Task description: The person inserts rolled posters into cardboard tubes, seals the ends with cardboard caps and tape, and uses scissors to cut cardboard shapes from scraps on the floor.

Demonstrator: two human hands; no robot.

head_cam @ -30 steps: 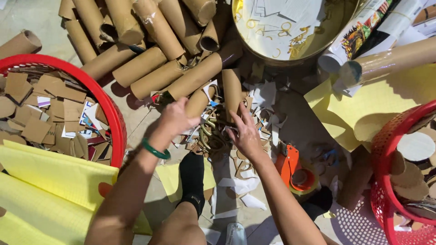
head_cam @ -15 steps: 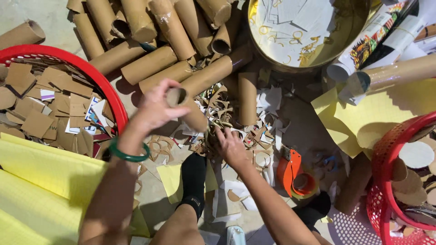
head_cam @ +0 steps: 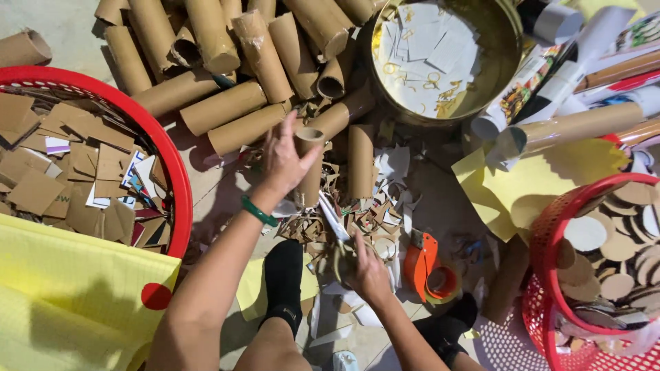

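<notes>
Seen from above, a person sits on the floor (head_cam: 75, 27) among craft scraps, both feet in black socks. The left hand (head_cam: 285, 161), with a green band at the wrist, is closed around a short brown cardboard tube (head_cam: 309, 165), held upright with its open end facing up, just above a litter of cut cardboard scraps (head_cam: 375, 216). The right hand (head_cam: 368, 264) is lower and nearer the body, curled around scissors (head_cam: 335, 223) whose pale blades point up toward the tube; the handles are mostly hidden by the fingers, so the grip looks closed but is hard to make out fully. Behind the hands lies a heap of long cardboard tubes (head_cam: 227, 69), stacked loosely at angles. To the left a red basket (head_cam: 168, 148) holds flat brown cardboard pieces, and a yellow sheet (head_cam: 69, 295) lies in front of it. At top centre sits a round gold tin (head_cam: 509, 41) containing pale paper pieces and small gold rings. To the right are rolls of paper (head_cam: 577, 124), a sheet of yellow paper (head_cam: 536, 182) beneath them, and a second red basket (head_cam: 550, 233) filled with cardboard discs. An orange tape dispenser (head_cam: 430, 268) lies on the floor just beside the right hand.
</notes>
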